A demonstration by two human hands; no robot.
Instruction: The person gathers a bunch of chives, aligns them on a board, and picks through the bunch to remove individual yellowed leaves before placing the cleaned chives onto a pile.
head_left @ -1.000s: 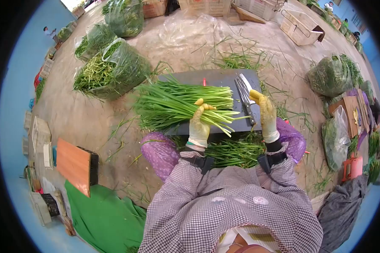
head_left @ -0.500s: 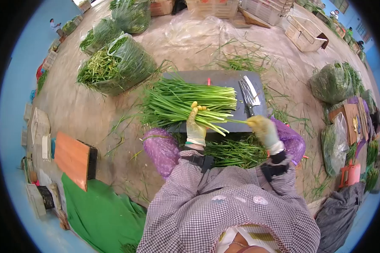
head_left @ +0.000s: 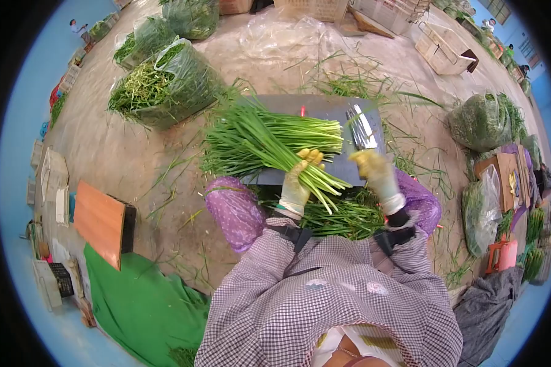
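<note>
My left hand (head_left: 297,183), in a pale glove with yellow fingertips, is wrapped round a bunch of long green stalks (head_left: 266,140). Their pale ends point down and to the right. Beneath this bunch, a larger pile of stalks (head_left: 226,147) lies on the dark board (head_left: 337,104). To the right, my right hand (head_left: 376,174) is at the board's lower right edge, its fingers curled and smeared by motion. Just above it lie knives (head_left: 362,129) with bright blades. Loose green leaves (head_left: 343,219) sit below the board, in front of my body.
Bags of greens stand at the upper left (head_left: 165,92) and right (head_left: 480,122). A crate (head_left: 441,52) is at the upper right. An orange board (head_left: 99,223) and green cloth (head_left: 144,306) lie at the left. Co-workers appear far off at both upper corners.
My left hand has lifted and tilted a bunch above the pile. My right hand no longer has the thin stalk between its fingers and has moved slightly up.
</note>
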